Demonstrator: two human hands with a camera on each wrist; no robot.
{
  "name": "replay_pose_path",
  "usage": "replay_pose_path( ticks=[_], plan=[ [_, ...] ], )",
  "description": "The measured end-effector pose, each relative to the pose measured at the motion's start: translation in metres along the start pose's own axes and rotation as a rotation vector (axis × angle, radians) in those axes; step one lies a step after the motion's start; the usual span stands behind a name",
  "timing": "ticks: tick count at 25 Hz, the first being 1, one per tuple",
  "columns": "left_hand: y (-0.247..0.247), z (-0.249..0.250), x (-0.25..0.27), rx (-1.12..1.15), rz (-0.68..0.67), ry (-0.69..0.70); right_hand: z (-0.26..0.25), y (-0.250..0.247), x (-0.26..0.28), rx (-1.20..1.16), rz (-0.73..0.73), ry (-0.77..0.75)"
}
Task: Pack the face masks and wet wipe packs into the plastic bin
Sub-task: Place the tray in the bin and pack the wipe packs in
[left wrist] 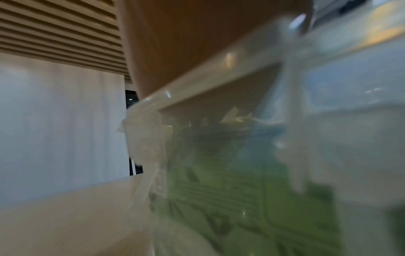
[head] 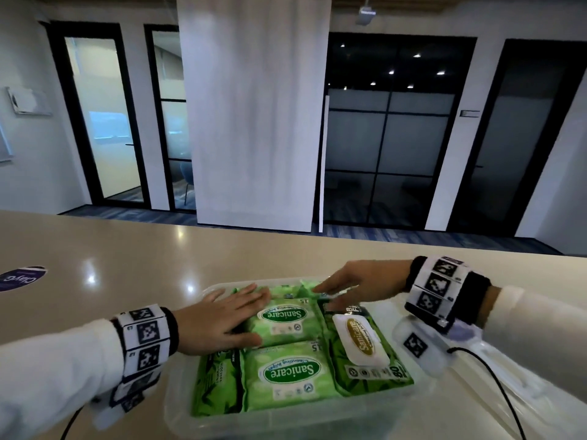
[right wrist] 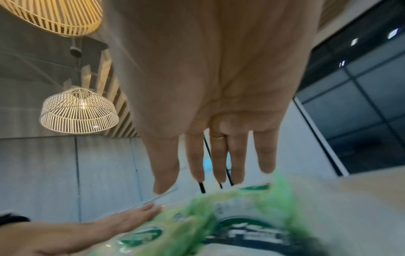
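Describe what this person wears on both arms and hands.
Both arms wear white sleeves. Each wrist carries a black band wrapped with white tiles printed with black square codes, left and right. A thin black cable trails from the right wrist's white camera unit. The right hand has a thin gold ring; the left hand is bare.

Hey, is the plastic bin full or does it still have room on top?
Looks full: green wet wipe packs cover the whole plastic bin right up to its rim. What lies underneath them cannot be told.
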State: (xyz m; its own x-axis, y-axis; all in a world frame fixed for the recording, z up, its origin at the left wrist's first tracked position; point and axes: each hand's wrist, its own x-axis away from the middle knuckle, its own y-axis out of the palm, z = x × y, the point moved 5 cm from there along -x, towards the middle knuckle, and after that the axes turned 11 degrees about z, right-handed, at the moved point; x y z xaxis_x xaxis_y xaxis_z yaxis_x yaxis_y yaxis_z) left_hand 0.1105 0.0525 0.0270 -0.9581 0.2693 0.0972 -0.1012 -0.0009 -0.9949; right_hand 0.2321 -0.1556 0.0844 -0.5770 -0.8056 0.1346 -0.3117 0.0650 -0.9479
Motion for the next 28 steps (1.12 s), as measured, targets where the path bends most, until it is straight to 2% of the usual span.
replay_pose_path(
  ticks=[2, 5, 7, 9, 12, 15, 19, 23, 28],
  plan=[
    [0.001, -0.007, 0.012, 0.015, 0.097, -0.067, 0.022, -0.007, 0.031, 0.04, 0.14, 0.068],
    [0.012, -0.019, 0.033, 0.159, 0.232, -0.31, 0.054, 0.022, 0.082, 0.061, 0.134, 0.238],
    [0.02, -0.018, 0.048, 0.366, 0.327, -0.508, 0.06, 0.051, 0.106, -0.151, 0.153, 0.289],
    [0.022, -0.01, 0.055, 0.588, 0.464, -0.608, 0.056, 0.069, 0.119, -0.457, 0.268, 0.31],
    [0.019, -0.011, 0.049, 0.699, 0.599, -0.584, 0.057, 0.082, 0.121, -0.678, 0.453, 0.375],
    [0.019, -0.025, 0.035, 0.673, 0.548, -0.571, 0.064, 0.086, 0.119, -0.734, 0.53, 0.412],
    [0.015, -0.023, 0.007, 0.656, 0.517, -0.528, 0.073, 0.086, 0.134, -0.674, 0.584, 0.434],
    [0.011, 0.001, -0.015, 0.678, 0.496, -0.468, 0.09, 0.087, 0.162, -0.683, 0.627, 0.473],
    [0.013, 0.037, -0.021, 0.696, 0.481, -0.366, 0.098, 0.088, 0.201, -0.819, 0.641, 0.449]
  ],
)
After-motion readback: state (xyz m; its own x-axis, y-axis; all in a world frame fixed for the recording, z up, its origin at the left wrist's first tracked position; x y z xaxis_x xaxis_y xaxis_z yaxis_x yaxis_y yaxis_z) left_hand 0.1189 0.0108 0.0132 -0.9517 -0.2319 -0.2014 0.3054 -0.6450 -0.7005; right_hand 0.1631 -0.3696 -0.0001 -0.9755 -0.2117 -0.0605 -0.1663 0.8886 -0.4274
